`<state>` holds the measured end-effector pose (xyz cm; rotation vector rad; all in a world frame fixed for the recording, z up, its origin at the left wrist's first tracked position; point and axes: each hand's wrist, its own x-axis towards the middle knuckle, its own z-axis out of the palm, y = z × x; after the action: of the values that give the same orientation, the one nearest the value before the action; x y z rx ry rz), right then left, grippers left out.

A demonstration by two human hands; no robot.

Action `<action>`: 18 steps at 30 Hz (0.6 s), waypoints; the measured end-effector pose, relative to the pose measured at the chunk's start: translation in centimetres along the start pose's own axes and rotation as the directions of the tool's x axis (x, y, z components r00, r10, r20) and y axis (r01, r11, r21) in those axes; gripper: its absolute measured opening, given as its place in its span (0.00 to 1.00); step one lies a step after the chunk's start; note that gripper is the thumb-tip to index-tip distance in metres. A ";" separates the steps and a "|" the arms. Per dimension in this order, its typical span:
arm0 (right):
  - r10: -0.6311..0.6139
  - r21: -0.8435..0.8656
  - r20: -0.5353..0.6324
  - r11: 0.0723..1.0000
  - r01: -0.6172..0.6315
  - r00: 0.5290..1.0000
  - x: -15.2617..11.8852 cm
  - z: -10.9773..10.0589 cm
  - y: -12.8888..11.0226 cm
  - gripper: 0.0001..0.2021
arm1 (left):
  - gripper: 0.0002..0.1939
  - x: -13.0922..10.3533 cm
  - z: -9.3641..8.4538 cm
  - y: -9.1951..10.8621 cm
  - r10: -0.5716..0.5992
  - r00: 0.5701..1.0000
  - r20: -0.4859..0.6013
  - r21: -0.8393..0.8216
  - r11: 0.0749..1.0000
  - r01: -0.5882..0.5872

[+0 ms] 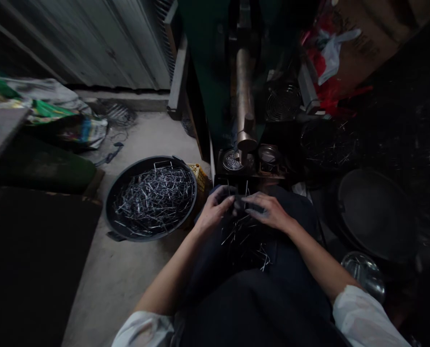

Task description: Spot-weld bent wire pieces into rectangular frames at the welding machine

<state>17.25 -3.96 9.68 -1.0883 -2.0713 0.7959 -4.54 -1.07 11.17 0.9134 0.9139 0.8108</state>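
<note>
both left hand [215, 208] and right hand [267, 210] pinching thin bent wire pieces [246, 238] heaped on the dark lap cloth [290, 250] at its far edge, probably light, stiff, springy, prone to tangle, best gripped mid-leg.

Workshop: press machine [244, 96], wire-piece tub [152, 197].
</note>
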 end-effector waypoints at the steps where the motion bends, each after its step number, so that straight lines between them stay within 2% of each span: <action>1: -0.004 0.000 -0.012 1.000 0.004 1.000 -0.1 -0.1 0.1 0.19 | 0.22 0.0 -0.1 0.1 0.013 1.000 -0.002 0.025 1.000 -0.013; 4: 0.029 0.019 -0.116 0.999 -0.027 0.993 -0.3 -0.8 -0.3 0.20 | 0.18 0.5 -0.7 -0.2 0.114 0.990 -0.081 0.228 0.969 -0.093; 7: 0.078 0.048 -0.231 0.997 -0.069 0.970 -0.4 -1.6 -1.2 0.18 | 0.14 1.0 -1.3 -1.0 0.247 0.958 -0.145 0.473 0.868 -0.152; 9: 0.078 0.079 -0.231 0.995 -0.061 0.970 -0.4 -1.7 -1.7 0.16 | 0.14 1.3 -1.5 -1.5 0.264 0.955 -0.135 0.533 0.832 -0.154; 13: 0.062 0.129 -0.152 0.991 -0.042 0.986 -0.4 -0.7 -1.6 0.16 | 0.16 1.1 -1.2 -1.8 0.206 0.974 -0.097 0.457 0.878 -0.141; 18: 0.083 0.155 -0.150 0.986 -0.059 0.985 -0.5 0.5 -0.6 0.16 | 0.20 0.3 -0.4 -1.0 0.067 0.994 -0.081 0.245 0.968 -0.046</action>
<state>16.84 -4.77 9.72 -1.1096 -1.8208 0.8583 -4.64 -1.05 10.08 1.1282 1.0853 0.8044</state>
